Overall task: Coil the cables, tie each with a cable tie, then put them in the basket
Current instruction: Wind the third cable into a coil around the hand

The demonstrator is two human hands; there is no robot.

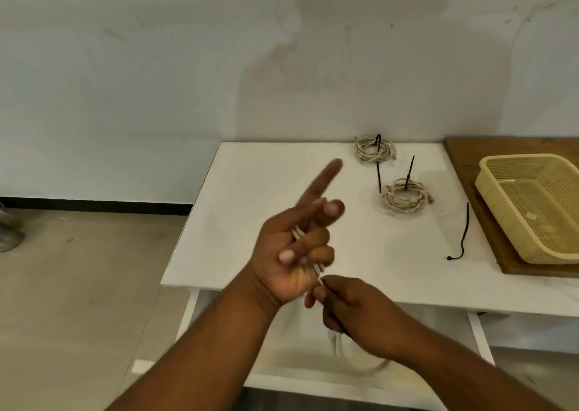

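Note:
My left hand (297, 247) is raised over the white table (250, 210), palm toward me, index finger stretched out, the other fingers curled around several strands of a beige cable (297, 232). Just below it, my right hand (354, 310) pinches the same cable, whose blurred loose part (354, 354) hangs under the table edge. Two coiled beige cables lie at the back of the table, one far (374, 149) and one nearer (406, 195), each with a black cable tie sticking up. A loose black cable tie (463, 235) lies to the right. The yellow mesh basket (513, 222) is empty.
The basket rests on a wooden board (463, 160) at the table's right end. Another loose black tie (379, 177) lies between the two coils. A wall stands behind the table. Bare floor (78, 285) lies to the left.

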